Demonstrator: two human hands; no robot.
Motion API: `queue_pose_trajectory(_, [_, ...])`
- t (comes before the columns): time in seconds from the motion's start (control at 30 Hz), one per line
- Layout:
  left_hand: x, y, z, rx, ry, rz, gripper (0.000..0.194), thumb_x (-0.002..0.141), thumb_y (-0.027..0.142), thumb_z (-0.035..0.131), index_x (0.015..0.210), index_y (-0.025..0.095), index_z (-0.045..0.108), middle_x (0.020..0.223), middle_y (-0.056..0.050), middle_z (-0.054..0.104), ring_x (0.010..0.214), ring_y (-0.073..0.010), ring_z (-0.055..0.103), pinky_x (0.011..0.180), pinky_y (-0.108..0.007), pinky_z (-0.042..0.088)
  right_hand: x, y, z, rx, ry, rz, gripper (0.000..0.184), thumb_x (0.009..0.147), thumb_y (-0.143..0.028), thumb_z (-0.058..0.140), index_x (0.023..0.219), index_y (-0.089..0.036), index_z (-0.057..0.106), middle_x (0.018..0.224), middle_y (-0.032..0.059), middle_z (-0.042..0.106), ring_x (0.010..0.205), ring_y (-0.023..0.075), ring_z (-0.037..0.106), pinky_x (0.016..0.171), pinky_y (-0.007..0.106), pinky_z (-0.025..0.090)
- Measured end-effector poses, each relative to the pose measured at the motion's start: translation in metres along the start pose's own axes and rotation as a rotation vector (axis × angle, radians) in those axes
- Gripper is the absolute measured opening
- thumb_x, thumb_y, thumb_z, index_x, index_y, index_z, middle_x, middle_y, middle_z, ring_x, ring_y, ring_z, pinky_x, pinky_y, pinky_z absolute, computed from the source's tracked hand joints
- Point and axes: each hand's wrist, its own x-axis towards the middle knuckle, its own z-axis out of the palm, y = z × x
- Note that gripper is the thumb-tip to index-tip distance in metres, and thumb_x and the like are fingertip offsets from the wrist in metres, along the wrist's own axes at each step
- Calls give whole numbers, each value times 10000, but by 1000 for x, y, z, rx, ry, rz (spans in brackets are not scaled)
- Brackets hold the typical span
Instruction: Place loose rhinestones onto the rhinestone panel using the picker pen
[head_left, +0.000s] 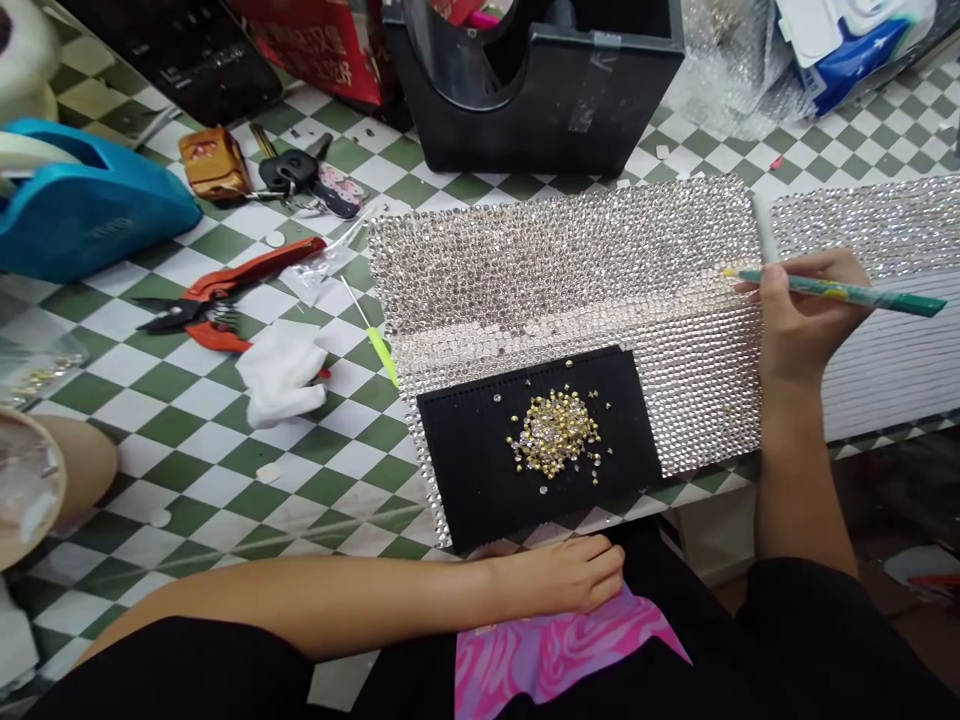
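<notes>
Over rhinestone sheet (pixel 570 270), right hand (pixel 806 310) pinching green pencil (pixel 847 291).

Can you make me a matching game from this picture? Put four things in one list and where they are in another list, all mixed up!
Things
1. Green pen-shaped tool
2. Gold rhinestones
3. Red-handled snips
4. Left hand

Places
A. On the black tray
B. Held in the right hand
C. Just above the pink cloth
D. On the green-and-white checkered tabletop

Right pairs: 1-B, 2-A, 3-D, 4-C
</notes>
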Motion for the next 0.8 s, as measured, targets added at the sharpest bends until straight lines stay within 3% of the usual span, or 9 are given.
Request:
queue_pose_trajectory(0.1, [1,-1,-3,14,12,3,222,850,188,520,1068,159,546,1144,-53,623,914,-42,573,826,-182,441,-1,-6,-1,48,25,-34,136,802,-138,639,724,-173,533,703,22,536,571,129,656,514,243,503])
queue_pose_trajectory(0.2, [1,-1,-6,28,22,2,204,856,183,502,1052,154,550,1127,-43,621,886,-44,573,791,-186,430,-14,-30,-3,112,-27,-96,34,826,-162,627,814,-158,595,799,54,587,648,148,677,558,274,546])
queue_pose_trajectory(0.33, [2,-1,-7,32,30,-2,183,862,183,485,1030,152,550,1113,-41,617,870,-46,571,764,-193,418,-54,-79,2,149,-317,-174,223,774,-96,651,973,-196,669,869,47,678,771,164,685,630,292,558])
queue_pose_trajectory(0.43, [3,-1,-7,26,33,-1,145,865,184,475,988,160,548,1076,-35,620,848,-45,564,745,-194,409,-82,-104,10,199,-527,-208,242,771,-94,639,977,-220,666,841,15,699,735,140,660,643,299,539])
queue_pose_trajectory(0.57, [3,-1,-10,25,37,-10,128,866,180,472,967,158,547,1021,-17,622,826,-42,553,720,-187,387,-97,-110,20,227,-539,-204,231,771,-73,605,954,-206,652,790,16,679,683,124,612,600,292,488])
queue_pose_trajectory(0.8, [3,-1,-12,31,44,-19,152,871,167,444,979,162,551,1020,-11,619,817,-45,549,713,-201,381,-97,-109,20,249,-534,-238,238,740,-55,598,921,-202,646,729,5,644,636,114,564,575,281,447])
